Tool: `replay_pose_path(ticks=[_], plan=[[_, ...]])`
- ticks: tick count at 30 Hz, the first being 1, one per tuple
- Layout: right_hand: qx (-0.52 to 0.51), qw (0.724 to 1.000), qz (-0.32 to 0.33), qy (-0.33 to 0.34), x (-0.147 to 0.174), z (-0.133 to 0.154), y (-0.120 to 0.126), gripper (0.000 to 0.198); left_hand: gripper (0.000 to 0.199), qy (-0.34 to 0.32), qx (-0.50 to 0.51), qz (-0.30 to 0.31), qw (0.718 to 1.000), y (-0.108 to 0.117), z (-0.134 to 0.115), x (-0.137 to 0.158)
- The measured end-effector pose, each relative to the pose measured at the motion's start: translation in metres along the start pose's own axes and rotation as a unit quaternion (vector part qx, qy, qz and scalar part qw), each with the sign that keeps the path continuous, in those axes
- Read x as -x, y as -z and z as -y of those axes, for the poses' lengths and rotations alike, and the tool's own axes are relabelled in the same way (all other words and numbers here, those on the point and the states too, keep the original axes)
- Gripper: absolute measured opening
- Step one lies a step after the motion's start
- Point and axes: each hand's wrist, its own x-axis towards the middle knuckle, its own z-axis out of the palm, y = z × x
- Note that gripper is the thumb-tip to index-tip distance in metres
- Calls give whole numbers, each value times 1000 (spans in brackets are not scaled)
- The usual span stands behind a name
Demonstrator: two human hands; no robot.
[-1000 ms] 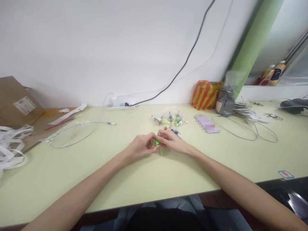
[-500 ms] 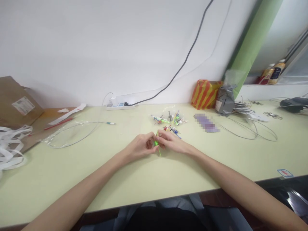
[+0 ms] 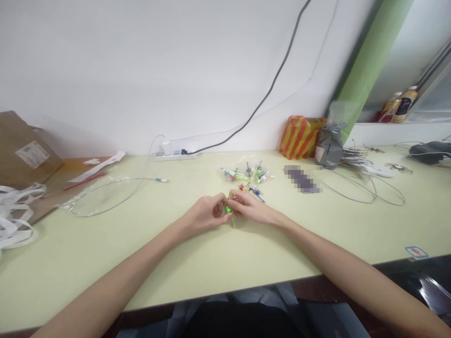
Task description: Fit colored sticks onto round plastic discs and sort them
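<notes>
Between my two hands is a small bright green plastic piece (image 3: 229,209) with a thin strip sticking out below; its exact kind is too small to tell. My left hand (image 3: 208,212) pinches it from the left with thumb and fingers. From the right, my right hand (image 3: 249,206) grips the same piece, its fingers closed and partly hiding it. Just behind the hands lies a small group of red, yellow and blue plastic parts (image 3: 252,189). Farther back is a clear bag with many-coloured small plastic parts (image 3: 248,172).
A blurred-out flat purple object (image 3: 302,179) lies to the right. Behind it stand a striped bag (image 3: 299,138) and a grey bag (image 3: 330,148). A power strip (image 3: 176,155) sits by the wall. Looped cable (image 3: 116,206), a paper bag (image 3: 26,150) and white straps (image 3: 16,218) are at left.
Both hands keep their grip on the green piece, whose lower strip has shifted very slightly. The purple object looks darker now.
</notes>
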Motion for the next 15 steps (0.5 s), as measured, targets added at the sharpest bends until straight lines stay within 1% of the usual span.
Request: replay_pose_path(ticks=[6,10,12,15], plan=[[22,1000,22,-2,2,-1,2,40,14,-7,6,11,1000,2,-3,0],[-14,998,48,-25,3,2,3,37,11,-18,22,11,1000,2,-3,0],[-23,998,54,-17,4,3,5,36,10,-18,31,11,999,3,-1,1],[-25,998,50,15,4,6,12,36,10,-9,37,12,999,6,2,1]])
